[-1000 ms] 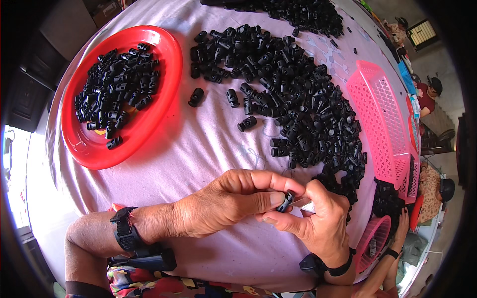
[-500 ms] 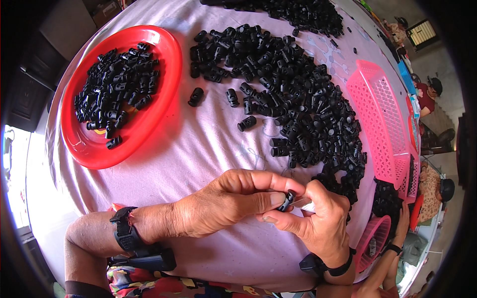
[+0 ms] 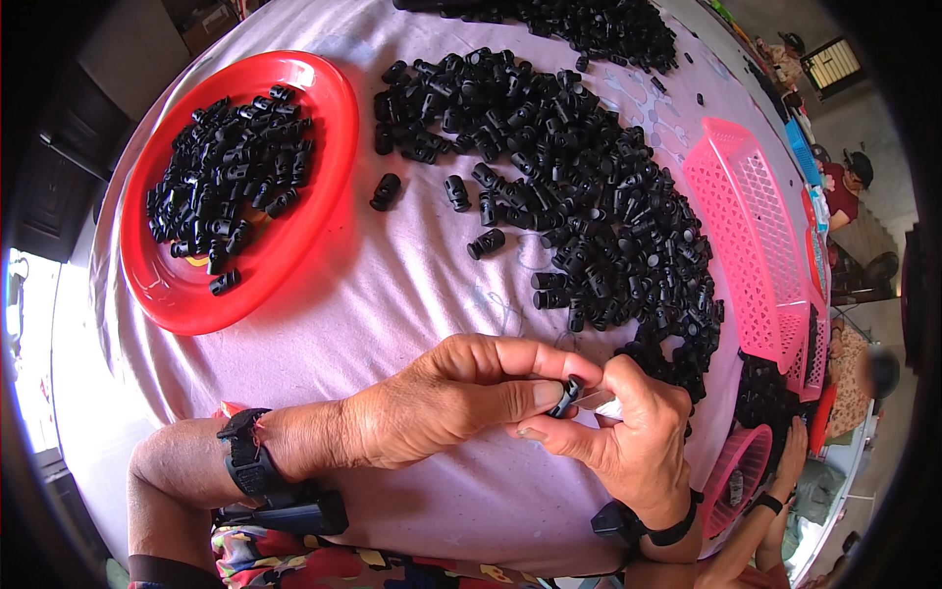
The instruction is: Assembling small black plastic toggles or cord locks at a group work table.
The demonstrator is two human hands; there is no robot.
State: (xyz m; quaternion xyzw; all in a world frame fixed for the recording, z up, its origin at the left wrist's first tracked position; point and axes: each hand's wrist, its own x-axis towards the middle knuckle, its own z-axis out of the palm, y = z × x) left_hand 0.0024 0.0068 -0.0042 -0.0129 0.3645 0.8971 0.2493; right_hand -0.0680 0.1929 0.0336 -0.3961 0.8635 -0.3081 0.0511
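My left hand [image 3: 422, 412] pinches a small black cord lock [image 3: 566, 398] between thumb and forefinger, low in the middle of the view. Close against it, my right hand [image 3: 643, 442] grips a thin, pale, flat piece [image 3: 597, 401] whose tip meets the cord lock; the fingers hide most of this piece, and its kind is unclear. Beyond my hands spreads a large pile of black cord locks [image 3: 628, 236], with a few lying loose at its left side. More cord locks [image 3: 235, 162] are heaped in a red plate [image 3: 341, 147] at the far left.
A pink cloth [image 3: 412, 285] covers the table. Another black heap [image 3: 608, 34] lies at the far edge. Pink baskets [image 3: 731, 236] line the right side, near a pink round basket [image 3: 741, 481]. Another person's hand [image 3: 792, 456] reaches in there, beside more black pieces [image 3: 765, 398].
My hands, the cord lock and the pale piece look unmoved. At the right edge, the other person's hand and forearm have shifted slightly downward in the view.
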